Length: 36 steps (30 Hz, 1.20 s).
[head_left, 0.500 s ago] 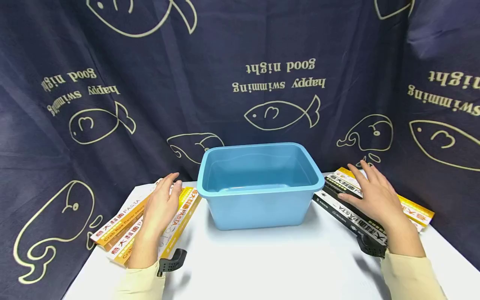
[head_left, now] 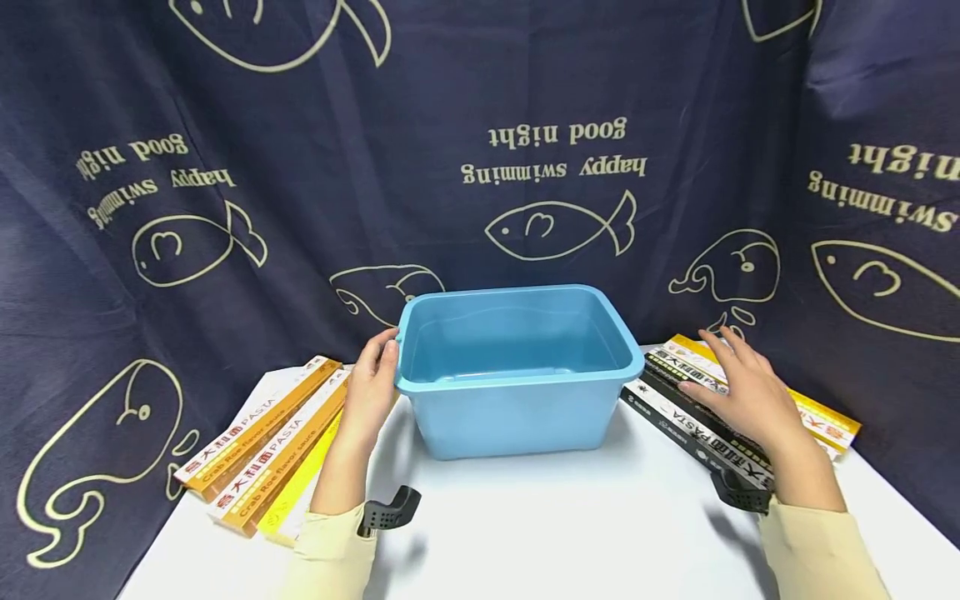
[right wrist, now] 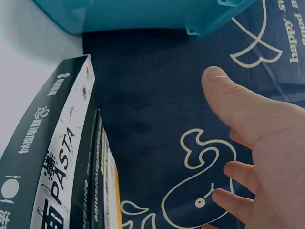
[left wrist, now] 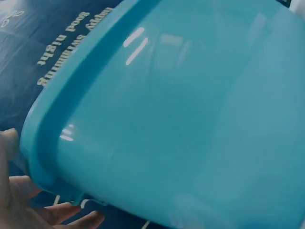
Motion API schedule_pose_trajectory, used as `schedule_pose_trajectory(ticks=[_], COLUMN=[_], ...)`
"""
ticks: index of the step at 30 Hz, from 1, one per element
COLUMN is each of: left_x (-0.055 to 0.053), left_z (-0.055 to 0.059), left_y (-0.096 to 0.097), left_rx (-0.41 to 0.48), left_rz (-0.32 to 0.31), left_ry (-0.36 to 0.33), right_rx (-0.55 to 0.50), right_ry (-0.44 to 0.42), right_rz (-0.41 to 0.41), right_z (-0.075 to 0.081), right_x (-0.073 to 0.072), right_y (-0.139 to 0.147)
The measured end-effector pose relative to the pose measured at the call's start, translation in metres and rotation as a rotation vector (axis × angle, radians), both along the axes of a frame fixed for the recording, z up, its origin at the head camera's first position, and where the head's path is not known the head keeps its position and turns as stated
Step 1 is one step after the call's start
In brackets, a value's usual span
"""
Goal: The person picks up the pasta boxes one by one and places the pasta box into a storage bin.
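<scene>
A light blue plastic bin (head_left: 517,425) stands upright in the middle of the white table. My left hand (head_left: 367,392) is at its left end, fingertips right at the rim, fingers spread and only loosely bent in the left wrist view. Two orange-and-white pasta boxes (head_left: 258,429) and a yellow box (head_left: 300,487) lie left of that hand. Above the pasta boxes on the right hovers my right hand (head_left: 757,400), thumb and fingers spread, nothing held. Nearest it is a black-and-white pasta box (right wrist: 59,157), with more boxes lined up behind it.
A dark blue curtain (head_left: 420,167) with fish and whale drawings hangs behind the table. An orange-yellow pasta box (head_left: 828,417) lies at the far right of the right-hand group. White table surface (head_left: 540,533) shows in front of the bin.
My left hand has moved right, from over the left pasta boxes to the bin's left rim. The right hand stays nearly where it was.
</scene>
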<state>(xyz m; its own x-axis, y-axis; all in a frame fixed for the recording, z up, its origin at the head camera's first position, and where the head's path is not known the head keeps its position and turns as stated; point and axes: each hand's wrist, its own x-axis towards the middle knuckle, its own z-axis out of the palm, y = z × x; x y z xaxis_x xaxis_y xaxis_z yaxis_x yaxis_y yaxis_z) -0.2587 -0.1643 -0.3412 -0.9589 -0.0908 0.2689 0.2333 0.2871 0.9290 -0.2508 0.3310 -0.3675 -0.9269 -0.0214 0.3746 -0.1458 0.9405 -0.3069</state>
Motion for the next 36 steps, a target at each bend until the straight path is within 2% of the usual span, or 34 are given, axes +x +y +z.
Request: schedule_pose_trajectory(ticks=[4, 9, 15, 20, 30, 36], left_x=[-0.002, -0.005, -0.008, -0.009, -0.012, -0.011], left_z=[-0.008, -0.014, -0.02, -0.027, -0.033, -0.034], left_y=[0.003, 0.005, 0.008, 0.007, 0.007, 0.007], left_rx=[0.028, 0.051, 0.103, 0.129, 0.126, 0.118], left_rz=[-0.059, -0.07, -0.091, -0.117, -0.133, -0.128], left_ry=[-0.04, -0.053, -0.003, 0.011, 0.045, 0.04], right_rx=[-0.073, -0.172, -0.224, -0.242, -0.278, -0.305], right_ry=[0.005, 0.047, 0.017, 0.001, -0.006, -0.033], right_rz=[0.015, 0.037, -0.024, -0.062, -0.112, -0.184], right_z=[-0.003, -0.007, -0.013, -0.014, -0.021, -0.029], right_x=[-0.002, -0.003, -0.005, -0.006, 0.001, 0.006], right_y=[0.003, 0.012, 0.032, 0.044, 0.068, 0.081])
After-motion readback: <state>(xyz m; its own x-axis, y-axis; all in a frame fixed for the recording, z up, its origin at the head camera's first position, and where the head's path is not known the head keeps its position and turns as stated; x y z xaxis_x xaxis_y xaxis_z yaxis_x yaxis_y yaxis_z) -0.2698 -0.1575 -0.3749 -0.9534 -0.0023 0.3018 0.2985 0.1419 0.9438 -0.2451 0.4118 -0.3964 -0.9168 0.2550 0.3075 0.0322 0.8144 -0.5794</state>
